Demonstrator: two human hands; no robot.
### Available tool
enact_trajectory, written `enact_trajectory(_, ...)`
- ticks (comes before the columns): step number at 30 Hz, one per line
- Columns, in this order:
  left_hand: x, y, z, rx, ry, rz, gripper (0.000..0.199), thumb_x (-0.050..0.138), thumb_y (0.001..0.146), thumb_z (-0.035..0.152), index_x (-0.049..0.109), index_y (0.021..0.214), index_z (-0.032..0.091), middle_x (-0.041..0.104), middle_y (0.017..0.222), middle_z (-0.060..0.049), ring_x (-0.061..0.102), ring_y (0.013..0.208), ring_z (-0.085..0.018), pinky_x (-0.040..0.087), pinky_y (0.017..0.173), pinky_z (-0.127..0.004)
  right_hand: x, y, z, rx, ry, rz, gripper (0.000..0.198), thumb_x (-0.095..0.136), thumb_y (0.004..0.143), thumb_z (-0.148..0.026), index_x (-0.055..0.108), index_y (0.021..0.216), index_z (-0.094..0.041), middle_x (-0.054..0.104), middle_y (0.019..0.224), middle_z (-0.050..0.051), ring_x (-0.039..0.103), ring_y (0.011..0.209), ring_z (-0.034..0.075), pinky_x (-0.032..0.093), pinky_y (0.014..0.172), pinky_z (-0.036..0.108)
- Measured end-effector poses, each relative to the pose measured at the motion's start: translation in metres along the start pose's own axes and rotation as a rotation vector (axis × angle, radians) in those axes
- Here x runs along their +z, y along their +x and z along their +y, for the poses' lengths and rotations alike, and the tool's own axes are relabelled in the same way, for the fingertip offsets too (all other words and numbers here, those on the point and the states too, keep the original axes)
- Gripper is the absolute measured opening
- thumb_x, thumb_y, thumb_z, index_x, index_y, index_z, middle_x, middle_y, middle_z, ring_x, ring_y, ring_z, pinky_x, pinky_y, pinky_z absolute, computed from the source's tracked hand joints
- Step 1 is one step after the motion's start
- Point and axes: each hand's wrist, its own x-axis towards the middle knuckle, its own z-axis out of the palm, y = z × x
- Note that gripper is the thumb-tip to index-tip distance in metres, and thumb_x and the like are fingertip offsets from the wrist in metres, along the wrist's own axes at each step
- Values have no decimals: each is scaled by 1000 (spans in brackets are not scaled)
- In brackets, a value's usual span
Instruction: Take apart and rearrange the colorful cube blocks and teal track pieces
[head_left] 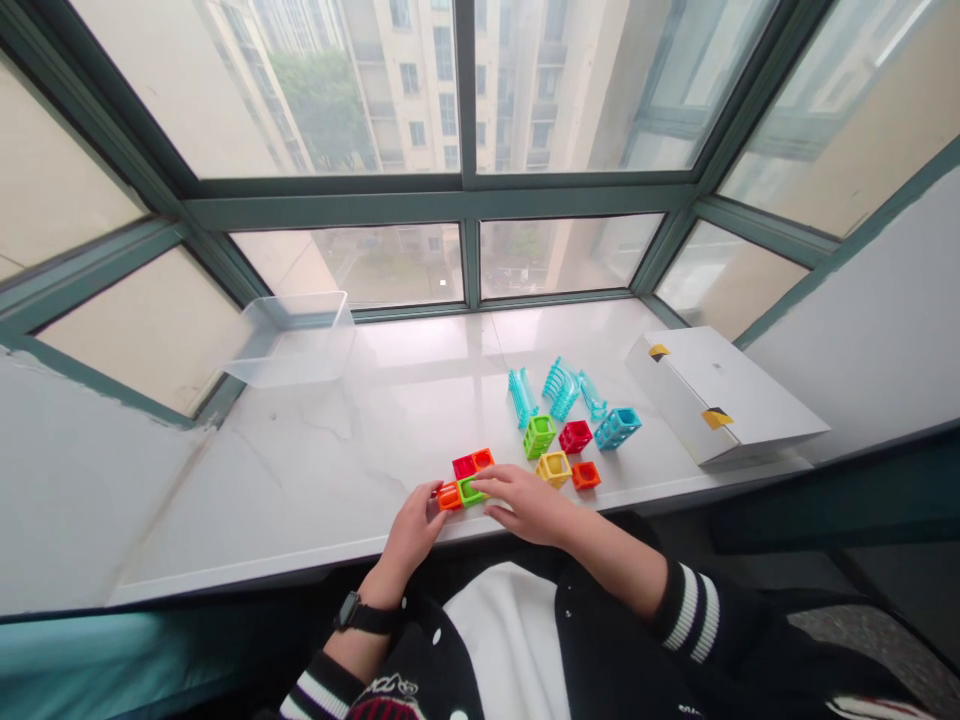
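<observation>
My left hand (415, 525) pinches an orange block (449, 496) between thumb and fingers near the sill's front edge. A green block (470, 491) adjoins it on the right. My right hand (529, 505) reaches over the green block with its fingers stretched out and the thumb apart; the fingers partly hide that block, and whether they touch it I cannot tell. Just behind these two, a red block (463, 467) and another orange block (483, 459) sit side by side.
To the right stand green (538, 437), red (575, 437), yellow (553, 469), orange (586, 475) and blue (617, 428) blocks. Several translucent turquoise pieces (561, 388) lie behind them. A clear plastic bin (292, 345) is back left, a white box (731, 390) at right, windows behind.
</observation>
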Motion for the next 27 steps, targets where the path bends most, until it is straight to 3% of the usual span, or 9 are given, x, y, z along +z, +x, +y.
enact_trajectory(3, 0, -1, -1, -25, -16, -5, 41, 65, 88, 25, 63, 128, 23, 72, 127, -9, 71, 114, -25, 58, 103, -46, 37, 15, 7, 106, -165, -184, 61, 74, 93, -27, 57, 152, -18, 52, 160, 20, 46, 150, 37, 43, 122, 54)
enact_trajectory(6, -1, -1, 1, -44, -19, -11, 39, 67, 86, 25, 64, 125, 22, 73, 124, -9, 72, 112, -25, 58, 102, -46, 60, 22, 13, 190, -285, -289, 69, 76, 92, -31, 54, 153, -10, 41, 166, 25, 38, 155, 43, 37, 125, 58)
enact_trajectory(13, -19, -8, -8, -114, -49, 78, 37, 71, 83, 29, 65, 119, 23, 73, 119, -9, 71, 111, -28, 57, 104, -51, 68, 19, 17, 191, -351, -345, 75, 74, 92, -39, 51, 156, -7, 37, 169, 23, 34, 157, 42, 35, 127, 54)
enact_trajectory(16, -35, -12, -15, -220, -164, 161, 43, 77, 81, 38, 65, 119, 22, 73, 123, -11, 72, 114, -30, 55, 108, -54, 70, 19, 18, 194, -350, -341, 77, 76, 90, -39, 52, 155, -6, 35, 169, 24, 33, 157, 43, 36, 127, 55)
enact_trajectory(19, -46, -16, -9, -304, -412, 186, 56, 84, 77, 46, 62, 121, 21, 73, 126, -13, 72, 117, -32, 54, 110, -55, 70, 20, 19, 196, -317, -314, 74, 76, 89, -36, 54, 154, -7, 39, 168, 24, 34, 156, 42, 37, 126, 55)
enact_trajectory(24, -42, -19, 26, -299, -745, 141, 64, 91, 74, 44, 60, 123, 19, 74, 127, -15, 71, 122, -33, 54, 110, -55, 67, 17, 22, 223, -191, -230, 75, 79, 88, -31, 52, 156, -13, 42, 166, 22, 36, 156, 41, 36, 126, 58)
enact_trajectory(27, -35, -18, 49, -268, -852, 108, 61, 91, 76, 40, 60, 125, 20, 74, 128, -14, 71, 123, -32, 56, 108, -51, 63, 13, 17, 158, -8, -64, 88, 81, 86, -27, 40, 163, -15, 40, 168, 21, 33, 159, 38, 33, 129, 58)
